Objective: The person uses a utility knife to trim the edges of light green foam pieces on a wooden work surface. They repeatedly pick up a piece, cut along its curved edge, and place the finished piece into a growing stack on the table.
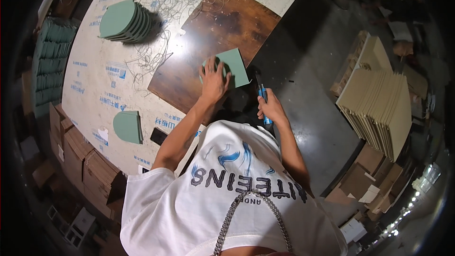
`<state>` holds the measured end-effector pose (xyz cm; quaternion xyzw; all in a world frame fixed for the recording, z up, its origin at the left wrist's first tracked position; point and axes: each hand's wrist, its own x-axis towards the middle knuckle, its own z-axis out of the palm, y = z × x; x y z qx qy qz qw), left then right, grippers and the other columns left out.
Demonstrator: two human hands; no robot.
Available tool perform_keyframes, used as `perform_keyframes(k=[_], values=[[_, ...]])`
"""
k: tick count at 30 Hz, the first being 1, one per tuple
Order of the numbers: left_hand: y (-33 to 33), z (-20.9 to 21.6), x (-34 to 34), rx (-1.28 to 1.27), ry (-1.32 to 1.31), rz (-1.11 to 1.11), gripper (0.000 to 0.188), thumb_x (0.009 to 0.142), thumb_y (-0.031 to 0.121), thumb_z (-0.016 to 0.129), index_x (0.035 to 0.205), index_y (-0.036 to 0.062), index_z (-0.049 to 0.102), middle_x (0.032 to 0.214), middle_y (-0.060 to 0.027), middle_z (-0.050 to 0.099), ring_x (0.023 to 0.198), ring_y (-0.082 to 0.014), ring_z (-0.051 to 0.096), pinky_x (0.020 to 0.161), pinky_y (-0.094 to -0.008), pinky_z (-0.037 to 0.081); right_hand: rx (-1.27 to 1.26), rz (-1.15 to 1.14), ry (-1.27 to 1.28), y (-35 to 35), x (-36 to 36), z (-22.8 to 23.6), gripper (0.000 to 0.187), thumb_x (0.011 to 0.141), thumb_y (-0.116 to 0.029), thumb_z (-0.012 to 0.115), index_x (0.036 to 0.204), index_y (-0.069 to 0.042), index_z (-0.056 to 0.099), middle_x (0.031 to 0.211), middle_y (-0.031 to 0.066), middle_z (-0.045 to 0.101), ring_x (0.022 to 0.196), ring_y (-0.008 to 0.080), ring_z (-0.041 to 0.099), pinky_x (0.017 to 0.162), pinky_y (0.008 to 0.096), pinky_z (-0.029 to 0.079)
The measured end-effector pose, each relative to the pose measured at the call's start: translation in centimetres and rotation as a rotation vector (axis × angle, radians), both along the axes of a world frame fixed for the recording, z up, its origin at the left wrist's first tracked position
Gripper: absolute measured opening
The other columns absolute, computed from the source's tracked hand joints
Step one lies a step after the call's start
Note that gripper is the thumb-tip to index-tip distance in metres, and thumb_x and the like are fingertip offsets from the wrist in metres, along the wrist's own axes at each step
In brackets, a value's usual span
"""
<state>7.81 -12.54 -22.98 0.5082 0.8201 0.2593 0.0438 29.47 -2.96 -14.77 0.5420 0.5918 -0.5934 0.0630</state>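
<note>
My left hand (214, 79) rests on a green panel (235, 65), fingers spread over its left part. The panel has straight edges on its right side and lies at the right edge of a brown wooden board (222, 19). A thin strip or thread sticks out at the panel's near right corner. Just right of that corner, past the board's edge, my right hand (272, 108) grips a blue utility knife (263, 95). Its thin tip points away from me and stands apart from the panel.
A stack of green rounded panels (121, 19) stands far left on the white table (85, 61), beside tangled pale trimmings (161, 0). Nearer lie more green panels (127, 126) and a dark phone (159, 136). Beige boards (374, 109) lean at right; cartons (90, 161) stand at left.
</note>
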Motion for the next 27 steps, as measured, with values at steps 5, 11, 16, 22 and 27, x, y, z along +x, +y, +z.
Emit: perform_keyframes(k=[5, 11, 16, 22, 27], values=[[2.8, -3.2, -0.2, -0.071, 0.119, 0.195, 0.058, 0.098, 0.036, 0.054, 0.143, -0.0002, 0.047, 0.152, -0.0259, 0.039, 0.141, -0.0407, 0.034, 0.113, -0.0613, 0.020, 0.091, 0.312, -0.202, 0.5, -2.8, 0.9, 0.038, 0.098, -0.014, 0.051, 0.128, 0.009, 0.043, 0.081, 0.0220, 0.069, 0.057, 0.0265, 0.070, 0.052, 0.0375, 0.059], [3.0, -3.1, 0.1, -0.087, 0.119, 0.224, 0.055, 0.101, 0.035, 0.049, 0.144, 0.0005, 0.046, 0.151, -0.0248, 0.041, 0.142, -0.0391, 0.033, 0.113, -0.0601, 0.020, 0.048, 0.415, -0.269, 0.8, -3.4, 0.9, 0.035, 0.098, -0.013, 0.048, 0.119, 0.014, 0.044, 0.076, 0.0248, 0.069, 0.055, 0.0292, 0.070, 0.053, 0.0403, 0.058], [3.2, -2.8, 0.3, -0.096, 0.128, 0.245, 0.054, 0.101, 0.036, 0.048, 0.141, -0.0009, 0.049, 0.150, -0.0250, 0.043, 0.140, -0.0398, 0.036, 0.114, -0.0596, 0.020, 0.000, 0.427, -0.282, 0.9, -3.5, 1.1, 0.032, 0.099, -0.013, 0.049, 0.114, 0.015, 0.043, 0.073, 0.0254, 0.068, 0.053, 0.0294, 0.069, 0.049, 0.0410, 0.057], [3.5, -2.8, 0.2, -0.084, 0.145, 0.236, 0.054, 0.100, 0.033, 0.051, 0.142, -0.0007, 0.047, 0.147, -0.0238, 0.045, 0.138, -0.0391, 0.038, 0.112, -0.0583, 0.023, 0.039, 0.418, -0.273, 0.2, -3.0, -0.8, 0.029, 0.100, -0.014, 0.050, 0.109, 0.014, 0.043, 0.068, 0.0255, 0.066, 0.049, 0.0296, 0.067, 0.045, 0.0402, 0.056], [3.1, -2.6, 0.2, -0.121, 0.135, 0.255, 0.053, 0.099, 0.033, 0.052, 0.139, -0.0011, 0.050, 0.148, -0.0232, 0.045, 0.139, -0.0384, 0.037, 0.113, -0.0582, 0.022, 0.074, 0.398, -0.194, 0.2, -3.1, -2.9, 0.028, 0.096, -0.009, 0.050, 0.111, 0.014, 0.047, 0.071, 0.0271, 0.068, 0.051, 0.0323, 0.068, 0.047, 0.0421, 0.057]])
